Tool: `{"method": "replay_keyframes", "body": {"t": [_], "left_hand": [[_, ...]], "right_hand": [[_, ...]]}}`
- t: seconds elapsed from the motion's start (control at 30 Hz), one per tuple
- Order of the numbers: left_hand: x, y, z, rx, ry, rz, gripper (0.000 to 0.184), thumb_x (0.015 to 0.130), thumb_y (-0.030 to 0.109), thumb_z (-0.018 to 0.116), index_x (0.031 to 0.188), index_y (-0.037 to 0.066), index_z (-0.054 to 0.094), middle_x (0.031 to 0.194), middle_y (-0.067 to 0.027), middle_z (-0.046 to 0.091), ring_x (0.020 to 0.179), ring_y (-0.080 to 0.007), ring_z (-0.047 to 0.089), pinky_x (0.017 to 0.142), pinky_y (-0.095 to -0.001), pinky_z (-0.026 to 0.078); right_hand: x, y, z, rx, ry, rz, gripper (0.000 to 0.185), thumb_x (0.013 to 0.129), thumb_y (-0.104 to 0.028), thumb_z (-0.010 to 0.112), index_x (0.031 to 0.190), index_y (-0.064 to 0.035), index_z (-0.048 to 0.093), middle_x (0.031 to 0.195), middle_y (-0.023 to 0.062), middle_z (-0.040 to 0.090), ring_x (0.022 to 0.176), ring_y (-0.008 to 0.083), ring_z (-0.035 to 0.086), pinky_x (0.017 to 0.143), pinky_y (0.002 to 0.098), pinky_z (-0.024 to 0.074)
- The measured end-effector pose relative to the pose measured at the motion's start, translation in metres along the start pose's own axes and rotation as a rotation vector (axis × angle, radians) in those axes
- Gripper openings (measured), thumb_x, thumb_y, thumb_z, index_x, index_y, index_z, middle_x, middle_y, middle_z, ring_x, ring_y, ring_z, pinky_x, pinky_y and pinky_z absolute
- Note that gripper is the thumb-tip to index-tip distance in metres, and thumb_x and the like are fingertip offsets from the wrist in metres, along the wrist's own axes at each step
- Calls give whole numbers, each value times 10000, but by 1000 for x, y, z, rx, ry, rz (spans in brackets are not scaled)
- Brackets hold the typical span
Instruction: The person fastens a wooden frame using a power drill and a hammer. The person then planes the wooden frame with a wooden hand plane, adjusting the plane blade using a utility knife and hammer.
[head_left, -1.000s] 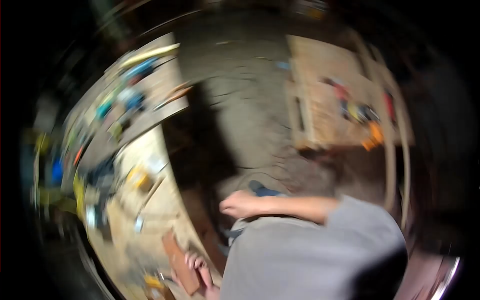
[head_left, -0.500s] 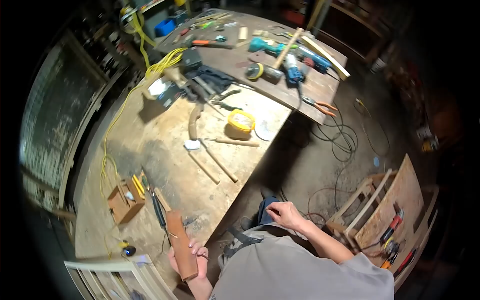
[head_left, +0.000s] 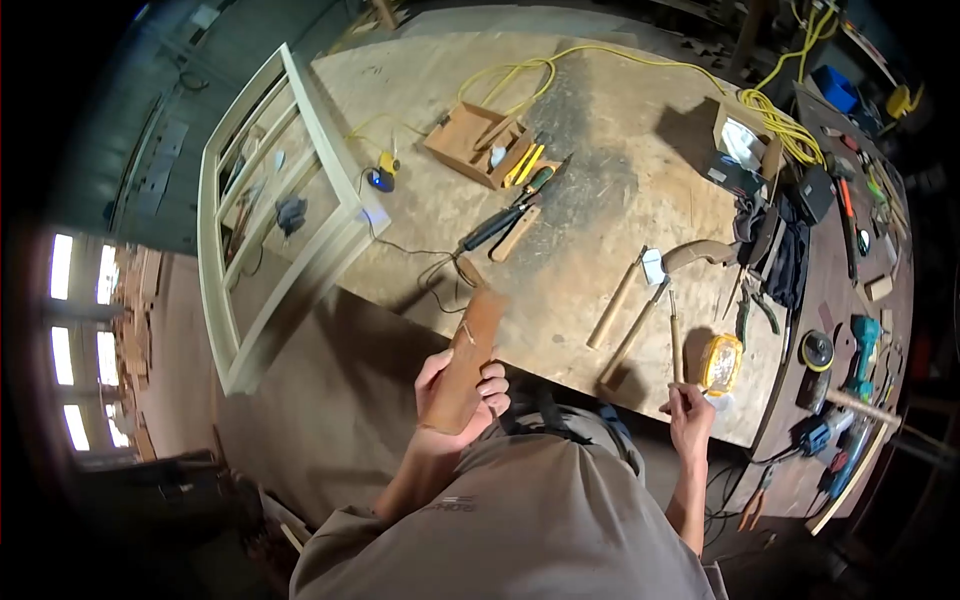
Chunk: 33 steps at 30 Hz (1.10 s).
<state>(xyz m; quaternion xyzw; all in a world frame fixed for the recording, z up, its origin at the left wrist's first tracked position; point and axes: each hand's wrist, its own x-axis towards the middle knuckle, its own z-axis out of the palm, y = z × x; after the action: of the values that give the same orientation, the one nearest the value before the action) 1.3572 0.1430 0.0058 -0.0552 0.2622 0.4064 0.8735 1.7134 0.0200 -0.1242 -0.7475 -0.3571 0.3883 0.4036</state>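
Note:
A reddish-brown wood block [head_left: 468, 365], with a pale streak across its upper part, is in my left hand [head_left: 462, 392]. My fingers wrap its lower half, in front of the workbench edge. At the right, my right hand [head_left: 689, 412] has its fingers closed at the lower end of a slim wooden-handled tool [head_left: 676, 340] with a thin metal shaft, which lies on the bench. Close beside that hand is a yellow-rimmed tub [head_left: 721, 362]. Two more slim wooden-handled tools, one a long stick [head_left: 633, 337] and one a shorter stick [head_left: 616, 302], lie to its left.
A pale slatted frame [head_left: 335, 165] stands at the left. On the workbench [head_left: 400, 90] are an open wooden box [head_left: 465, 145], a yellow cord [head_left: 640, 55], a curved wooden handle [head_left: 700, 252] and pliers [head_left: 757, 312]. Power tools, including a teal drill [head_left: 864, 350], crowd the right-hand table.
My view has swung left. My right hand has gone from beside my thigh to the slim wooden-handled tool on the bench. My left hand still holds the wood block.

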Motion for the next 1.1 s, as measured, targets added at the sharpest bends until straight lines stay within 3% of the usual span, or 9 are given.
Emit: {"method": "replay_keyframes", "body": {"t": [0.13,0.17,0.33,0.43,0.5,0.67,0.8,1.0,1.1], "left_hand": [[-17,-18,-2,109,117,139,683,916,421,592,1430,-12,468,945,-55,483,790,-162,475,742,-321,406],[-22,-16,-6,146,129,163,684,918,408,585,1451,1,455,944,-61,482,790,-165,473,741,-323,407],[-28,0,-19,519,307,428,680,916,309,605,1519,53,420,939,-65,502,744,-154,476,669,-286,398],[-16,27,-30,750,437,652,689,868,62,695,1513,56,452,1028,-21,581,821,-97,542,721,-257,439],[-10,52,-35,1027,518,788,776,832,48,732,1542,42,417,1199,-18,557,1082,-115,540,954,-271,439],[-11,121,-58,1059,566,672,920,741,121,775,1561,26,368,1273,-34,552,1151,-162,533,1042,-295,405],[-6,156,-91,988,430,639,945,717,151,772,1561,28,365,1325,-72,561,1213,-184,536,1088,-315,393],[5,179,-102,1227,412,519,923,695,125,758,1547,59,408,1328,-109,598,1207,-204,587,1054,-332,449],[18,167,-104,1536,338,560,873,659,62,742,1493,22,489,1310,-121,602,1199,-244,601,1071,-340,440]], "right_hand": [[86,-55,29,-204,-205,-312,187,1005,-129,670,1090,34,702,857,149,710,758,177,714,684,318,553],[110,-79,50,-289,-210,-381,200,969,-193,699,1055,-13,713,865,204,686,790,361,692,703,428,539],[273,-131,210,-576,-119,-926,305,949,-268,681,1179,-69,699,992,239,701,917,440,686,788,519,564],[350,-154,300,-741,-38,-747,363,963,-375,643,1069,-31,696,906,242,739,837,437,725,721,536,586],[379,-173,335,-927,-88,-454,523,910,-502,667,1130,-28,697,1031,275,741,994,431,732,868,515,592],[425,-180,378,-977,36,-203,614,860,-430,692,1282,11,630,1192,272,723,1175,388,692,1013,474,539],[438,-186,383,-853,-35,-154,524,823,-400,660,1134,12,745,1212,253,715,1183,414,672,1009,480,526],[487,-153,320,-300,-54,169,312,849,-286,709,969,2,709,926,141,760,857,271,756,699,417,600],[367,-200,254,171,-51,92,240,1001,-239,624,1028,0,619,800,95,681,670,203,676,613,330,577]]}}
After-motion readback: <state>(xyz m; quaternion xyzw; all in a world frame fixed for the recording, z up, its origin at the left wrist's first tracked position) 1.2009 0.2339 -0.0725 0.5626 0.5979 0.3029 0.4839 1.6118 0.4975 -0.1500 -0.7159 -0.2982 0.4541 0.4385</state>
